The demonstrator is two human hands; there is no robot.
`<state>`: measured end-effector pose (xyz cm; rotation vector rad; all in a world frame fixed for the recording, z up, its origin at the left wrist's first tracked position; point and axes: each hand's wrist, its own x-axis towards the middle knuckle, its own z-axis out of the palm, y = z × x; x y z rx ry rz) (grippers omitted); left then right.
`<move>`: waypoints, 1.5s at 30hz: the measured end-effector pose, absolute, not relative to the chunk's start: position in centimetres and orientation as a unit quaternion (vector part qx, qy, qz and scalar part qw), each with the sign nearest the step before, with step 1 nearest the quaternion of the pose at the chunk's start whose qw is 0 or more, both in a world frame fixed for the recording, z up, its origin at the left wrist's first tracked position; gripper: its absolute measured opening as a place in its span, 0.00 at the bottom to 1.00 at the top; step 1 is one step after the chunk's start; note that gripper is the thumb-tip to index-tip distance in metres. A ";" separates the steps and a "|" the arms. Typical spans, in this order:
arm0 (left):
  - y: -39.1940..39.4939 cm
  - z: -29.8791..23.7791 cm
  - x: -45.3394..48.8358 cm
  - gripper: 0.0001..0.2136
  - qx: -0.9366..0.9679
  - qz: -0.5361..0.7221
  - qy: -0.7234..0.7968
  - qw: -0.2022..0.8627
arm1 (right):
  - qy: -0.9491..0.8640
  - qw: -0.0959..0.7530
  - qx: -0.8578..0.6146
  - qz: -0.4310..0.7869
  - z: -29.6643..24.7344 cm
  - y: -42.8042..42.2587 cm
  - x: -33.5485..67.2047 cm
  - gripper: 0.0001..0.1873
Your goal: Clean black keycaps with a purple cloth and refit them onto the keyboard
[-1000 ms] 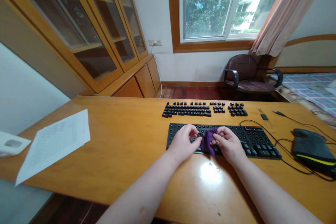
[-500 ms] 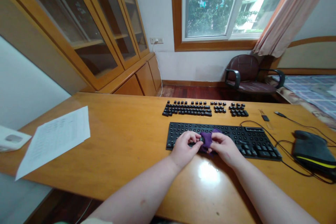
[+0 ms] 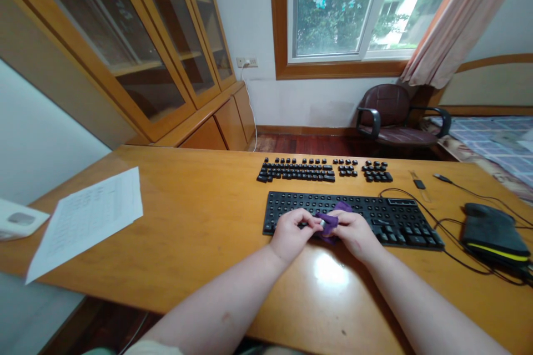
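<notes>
Item 1. Left hand [image 3: 291, 233]: fingers [image 3: 308, 221] curled and pinched on a small grey piece [image 3: 322, 224] at the edge of the cloth; the piece is too small to identify.

Item 2. Right hand [image 3: 353, 231]: fingers clenched around a purple cloth [image 3: 334, 216], which is bunched between the two hands and pressed against the grey piece.

Item 3. Black keyboard [image 3: 400, 219]: lies flat on the desk [image 3: 200, 222] directly under both hands and the cloth. Most of its keys are off, with bare switch sockets showing; a few keys remain at its right end.

Item 4. Loose keycaps [image 3: 300, 171]: black, laid out in rows on the desk just beyond the keyboard, apart from it.

Item 5. Black cable [image 3: 420, 198]: loops on the desk from the keyboard's far right corner.

Item 6. Black pouch [image 3: 493, 226] with a yellow stripe: at the desk's right end.

Item 7. Printed sheet [image 3: 89, 216]: on the desk's left end, well apart from the hands, overhanging the near edge.

Item 8. Room beyond: glass-fronted wooden cabinet [image 3: 137, 50] at left, brown armchair [image 3: 387, 113] under the window [image 3: 333, 5], and a pink curtain [image 3: 453, 22] at right.
</notes>
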<state>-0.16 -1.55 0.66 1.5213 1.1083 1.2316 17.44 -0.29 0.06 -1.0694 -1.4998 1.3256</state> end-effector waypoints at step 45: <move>-1.2 1.2 -0.3 0.08 0.618 0.472 0.415 0.473 | -0.494 0.524 -0.414 0.557 -1.4 -0.1 17.3 0.10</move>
